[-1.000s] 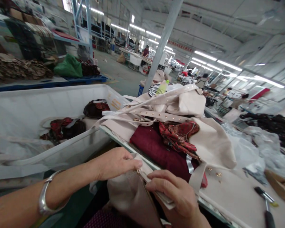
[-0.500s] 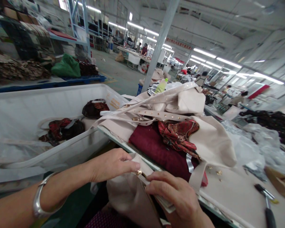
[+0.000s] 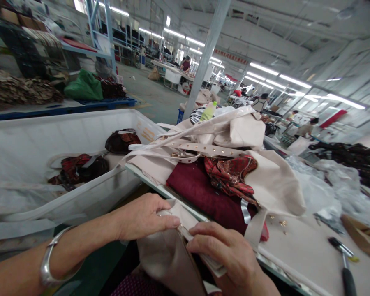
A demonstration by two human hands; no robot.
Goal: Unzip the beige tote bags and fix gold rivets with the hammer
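A cream-coloured bag (image 3: 166, 255) with a zipper along its opening hangs over my lap at the table's edge. My left hand (image 3: 144, 216) is closed on the far end of the opening, its thumb pressed on top at the zipper's end. My right hand (image 3: 226, 250) grips the near part of the same edge, fingers curled over the cream layers. Both palms hide part of the bag. Beyond them on the table lie a maroon cloth bundle (image 3: 197, 189), a red patterned scarf (image 3: 231, 174) and cream straps with gold eyelets (image 3: 206, 149).
A white plastic bin (image 3: 80, 119) stands at the left with dark and red cloth pieces inside. To the right on the table are a hammer (image 3: 345, 261), small gold metal parts (image 3: 283, 223) and clear plastic bags (image 3: 333, 193). A metal post (image 3: 205, 61) rises behind the table.
My left thumb has shifted slightly and now covers the small gold metal piece that showed at its tip. My right hand keeps nearly the same grip.
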